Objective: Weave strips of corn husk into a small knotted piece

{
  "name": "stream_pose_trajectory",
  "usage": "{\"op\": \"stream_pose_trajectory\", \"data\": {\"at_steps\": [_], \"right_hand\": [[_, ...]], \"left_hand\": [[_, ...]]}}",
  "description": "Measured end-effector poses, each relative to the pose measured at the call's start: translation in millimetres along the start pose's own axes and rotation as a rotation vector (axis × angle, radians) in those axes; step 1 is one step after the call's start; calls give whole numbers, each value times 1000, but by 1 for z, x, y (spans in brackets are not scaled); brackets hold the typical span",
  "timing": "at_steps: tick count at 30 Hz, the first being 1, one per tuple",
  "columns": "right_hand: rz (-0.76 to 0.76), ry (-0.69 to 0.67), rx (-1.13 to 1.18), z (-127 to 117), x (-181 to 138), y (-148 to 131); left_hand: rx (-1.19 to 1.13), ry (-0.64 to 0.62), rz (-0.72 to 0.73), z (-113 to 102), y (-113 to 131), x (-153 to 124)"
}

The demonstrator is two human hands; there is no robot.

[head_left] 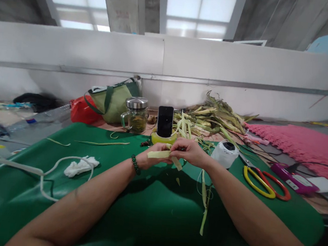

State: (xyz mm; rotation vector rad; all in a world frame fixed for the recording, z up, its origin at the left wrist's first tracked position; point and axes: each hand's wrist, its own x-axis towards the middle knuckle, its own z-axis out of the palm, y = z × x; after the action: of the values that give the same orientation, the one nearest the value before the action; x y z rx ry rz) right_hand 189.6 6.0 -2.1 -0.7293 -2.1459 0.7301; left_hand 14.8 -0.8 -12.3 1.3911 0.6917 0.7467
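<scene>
Both of my hands meet above the green mat (148,204), just in front of a black phone (164,121) standing in a yellow holder. My left hand (152,155), with a dark bead bracelet on its wrist, is closed on a pale yellow-green leaf strip (159,154). My right hand (188,151) pinches the same strip from the right, and a short end hangs below the fingers. A long narrow leaf (204,198) lies on the mat under my right forearm. A white thread spool (225,153) stands just right of my right hand.
A heap of corn husks (212,118) lies behind the phone. Yellow and red scissors (263,183), a purple tool (290,179) and pink cloth (300,144) are at the right. A lidded glass jar (135,115), a green bag (111,99), crumpled white tissue (80,167) and a white cord (13,166) are at the left.
</scene>
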Motion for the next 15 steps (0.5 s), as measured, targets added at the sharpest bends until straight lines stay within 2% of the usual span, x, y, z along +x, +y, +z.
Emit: {"op": "stream_pose_trajectory", "data": {"at_steps": [4, 8, 12, 15], "right_hand": [[-67, 57, -92, -2, 1, -1], [18, 124, -123, 1, 0, -4], [77, 147, -109, 5, -1, -5], [46, 128, -153, 8, -1, -5]], "left_hand": [[73, -46, 86, 0, 4, -4], [186, -37, 154, 4, 8, -9], [69, 37, 82, 7, 4, -10], [0, 98, 41, 8, -2, -6]]}}
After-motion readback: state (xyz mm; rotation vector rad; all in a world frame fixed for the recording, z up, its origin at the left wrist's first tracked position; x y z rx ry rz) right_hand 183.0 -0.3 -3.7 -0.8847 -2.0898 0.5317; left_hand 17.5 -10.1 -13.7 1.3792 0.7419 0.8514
